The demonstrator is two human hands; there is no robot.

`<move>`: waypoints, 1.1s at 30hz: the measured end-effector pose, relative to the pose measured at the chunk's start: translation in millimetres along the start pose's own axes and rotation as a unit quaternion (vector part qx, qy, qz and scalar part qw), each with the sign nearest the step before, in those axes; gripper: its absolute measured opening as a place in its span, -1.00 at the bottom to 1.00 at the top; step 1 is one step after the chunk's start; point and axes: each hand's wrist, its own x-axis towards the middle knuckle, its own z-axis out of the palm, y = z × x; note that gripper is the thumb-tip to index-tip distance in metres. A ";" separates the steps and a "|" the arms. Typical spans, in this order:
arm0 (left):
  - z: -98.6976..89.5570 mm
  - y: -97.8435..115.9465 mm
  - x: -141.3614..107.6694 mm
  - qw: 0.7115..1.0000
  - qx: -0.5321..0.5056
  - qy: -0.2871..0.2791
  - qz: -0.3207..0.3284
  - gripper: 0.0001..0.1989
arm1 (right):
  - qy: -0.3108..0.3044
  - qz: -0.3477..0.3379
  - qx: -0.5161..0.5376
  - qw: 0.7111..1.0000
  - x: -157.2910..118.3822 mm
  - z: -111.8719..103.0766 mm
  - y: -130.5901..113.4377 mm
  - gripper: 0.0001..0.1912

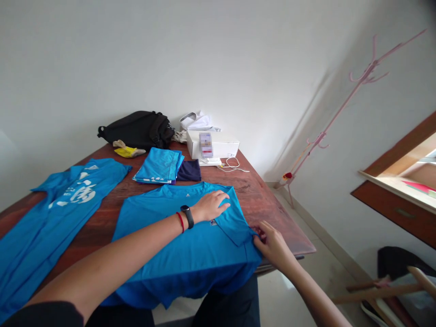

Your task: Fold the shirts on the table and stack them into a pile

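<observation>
A blue T-shirt (pixel 163 254) lies spread over the table's front, its lower part hanging off the edge. The right sleeve and side are folded inward over the front. My left hand (pixel 211 205) rests flat on the shirt near that fold, fingers apart; a black band and a red string circle the wrist. At the shirt's right edge my right hand (pixel 267 238) pinches the cloth between thumb and fingers. To the left, a second blue shirt (pixel 78 195) with a white print lies flat. Behind is a folded blue garment stack (pixel 160 164) beside a dark navy folded cloth (pixel 190 170).
Along the back of the wooden table (pixel 272 209) are a black backpack (pixel 136 129), a yellow item (pixel 128 151), a white box (pixel 225 144) with a phone-like, blurred-out object against it, and a white cable (pixel 233 168). A pink coat stand (pixel 335 111) leans right of the table.
</observation>
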 end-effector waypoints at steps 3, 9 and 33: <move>11.3 -20.8 -7.6 1.000 -0.004 0.004 -0.008 -0.54 | 0.006 0.010 -0.008 1.000 -0.6 -2.8 5.2 -0.94; 17.5 -27.7 -16.9 0.999 0.005 -0.027 -0.016 -0.45 | -0.008 0.030 -0.036 0.999 -5.2 -6.7 7.1 -0.94; 14.9 -23.0 -16.8 1.000 -0.001 -0.019 -0.024 -0.47 | -0.051 -0.096 -0.062 0.992 -27.3 -19.5 24.9 -0.63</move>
